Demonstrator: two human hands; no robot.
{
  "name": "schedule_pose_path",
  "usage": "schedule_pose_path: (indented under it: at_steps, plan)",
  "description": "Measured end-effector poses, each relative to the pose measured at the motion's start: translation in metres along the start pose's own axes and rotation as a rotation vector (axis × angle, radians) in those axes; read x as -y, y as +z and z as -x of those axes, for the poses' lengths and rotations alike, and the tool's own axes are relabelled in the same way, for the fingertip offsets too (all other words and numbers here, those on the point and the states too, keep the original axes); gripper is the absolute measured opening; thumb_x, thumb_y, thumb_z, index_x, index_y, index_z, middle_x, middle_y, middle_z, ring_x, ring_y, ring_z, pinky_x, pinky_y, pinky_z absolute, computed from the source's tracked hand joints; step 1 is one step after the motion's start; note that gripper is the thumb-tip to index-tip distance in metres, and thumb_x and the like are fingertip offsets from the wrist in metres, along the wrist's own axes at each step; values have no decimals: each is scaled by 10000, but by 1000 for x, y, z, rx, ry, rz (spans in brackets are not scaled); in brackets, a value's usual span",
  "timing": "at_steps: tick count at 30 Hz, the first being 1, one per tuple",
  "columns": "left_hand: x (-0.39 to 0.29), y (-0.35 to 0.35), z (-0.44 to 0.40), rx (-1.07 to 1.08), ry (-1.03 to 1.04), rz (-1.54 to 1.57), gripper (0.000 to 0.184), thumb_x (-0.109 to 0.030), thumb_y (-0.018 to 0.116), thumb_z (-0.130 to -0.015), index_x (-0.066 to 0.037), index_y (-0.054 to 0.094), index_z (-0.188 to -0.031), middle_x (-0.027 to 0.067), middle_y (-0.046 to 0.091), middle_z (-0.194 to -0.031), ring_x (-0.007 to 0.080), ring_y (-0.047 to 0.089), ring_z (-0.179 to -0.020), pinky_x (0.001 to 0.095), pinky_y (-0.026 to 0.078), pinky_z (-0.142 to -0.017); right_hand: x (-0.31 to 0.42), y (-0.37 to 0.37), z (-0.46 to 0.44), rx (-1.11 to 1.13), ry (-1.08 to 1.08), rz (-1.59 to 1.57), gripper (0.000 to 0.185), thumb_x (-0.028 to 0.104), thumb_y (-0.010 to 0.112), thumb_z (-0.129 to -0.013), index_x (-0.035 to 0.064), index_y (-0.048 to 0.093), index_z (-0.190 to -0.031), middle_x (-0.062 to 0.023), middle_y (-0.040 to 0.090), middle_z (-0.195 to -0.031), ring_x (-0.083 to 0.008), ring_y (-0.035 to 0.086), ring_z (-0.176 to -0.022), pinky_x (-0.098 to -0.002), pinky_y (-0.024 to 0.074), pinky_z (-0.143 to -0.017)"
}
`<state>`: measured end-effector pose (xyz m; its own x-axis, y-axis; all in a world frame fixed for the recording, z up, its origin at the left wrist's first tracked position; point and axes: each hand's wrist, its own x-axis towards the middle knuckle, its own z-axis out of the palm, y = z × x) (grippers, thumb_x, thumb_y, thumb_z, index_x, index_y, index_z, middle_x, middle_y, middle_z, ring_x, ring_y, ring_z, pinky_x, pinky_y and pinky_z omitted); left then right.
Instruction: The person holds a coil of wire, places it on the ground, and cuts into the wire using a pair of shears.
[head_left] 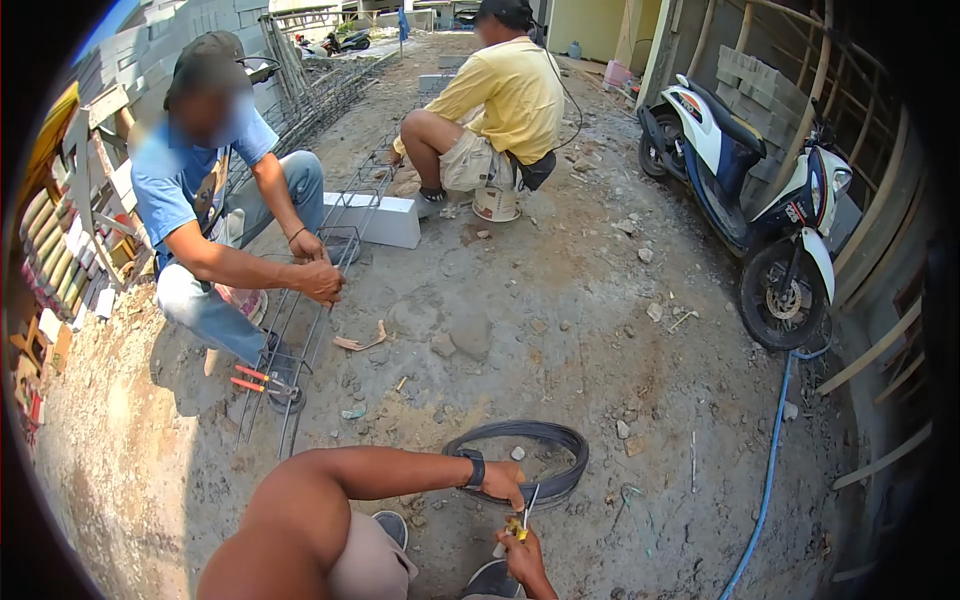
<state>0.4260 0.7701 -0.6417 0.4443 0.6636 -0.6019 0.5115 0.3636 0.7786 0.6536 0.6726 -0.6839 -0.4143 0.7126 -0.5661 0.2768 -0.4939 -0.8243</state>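
Wire coil on the ground, both hands at its near edge

Head view: The wire coil (575, 480) lies near, on the rough ground (590, 330), right of the wearer's bent knee (370, 565). The left hand (503, 482), wristwatch (472, 468) above it, is at the coil's near side with fingers partly curled; whether it grips a strand cannot be told. The right hand (522, 557) is closed around a yellow-handled hand tool (519, 528) just below the left fingers.

Containers: a bucket (497, 205) stands far, beneath the seated person in yellow (512, 95); its contents are hidden. A second bucket (247, 303), partly hidden, is beside the person in blue (215, 180) at left. Contents not visible.

That person's hands (318, 270) are together at a steel rebar frame (300, 330). Red-handled pliers (262, 380) rest across its near end. A motor scooter (745, 170) stands at far right, a blue hose (768, 480) running nearward from it.
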Motion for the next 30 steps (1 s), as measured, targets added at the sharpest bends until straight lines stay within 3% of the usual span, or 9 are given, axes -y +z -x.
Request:
schedule_pose_path:
  at_steps: [3,14,17,21,28,30]
  plan:
    - [-1,6,-6,-81,41,-7,500,-338,871,-776,86,705,-982,116,691,-818,188,618,-780,399,470,-671,12,-7,-1,-11,30,56,439,76,630,-936,-31,559,-1356,-75,697,-996,-165,667,-888,-307,516,-813]
    - [-18,11,-6,-48,-19,-40,469,-347,872,-776,37,738,-1009,87,720,-871,173,640,-807,356,497,-715,-22,-29,0,-42,-126,155,369,144,655,-896,-5,605,-1230,-82,676,-906,-189,662,-828,-347,530,-779]
    - [-17,7,-16,59,-39,8,394,-337,863,-788,7,747,-942,63,707,-816,153,629,-771,337,481,-687,0,-22,20,-69,-145,-12,456,181,631,-971,59,570,-1407,-92,690,-1022,-169,646,-850,-333,535,-715]
    - [-13,14,-29,112,24,14,300,-304,844,-799,-25,739,-842,30,695,-751,134,619,-722,316,465,-663,7,-21,30,-134,-33,-30,400,156,607,-981,23,590,-1358,-98,682,-984,-178,633,-822,-350,534,-710]
    - [-22,5,-9,100,78,40,323,-274,843,-757,8,763,-891,78,737,-797,169,671,-732,348,497,-658,-17,-22,17,-107,-33,67,372,129,593,-990,17,600,-1344,-61,678,-971,-170,635,-816,-324,529,-691]
    - [-16,0,-3,84,119,62,351,-289,832,-750,31,734,-857,109,697,-746,185,639,-698,372,470,-630,-22,-21,13,-79,-8,94,368,121,587,-993,18,602,-1346,-52,671,-962,-166,633,-820,-320,529,-696]
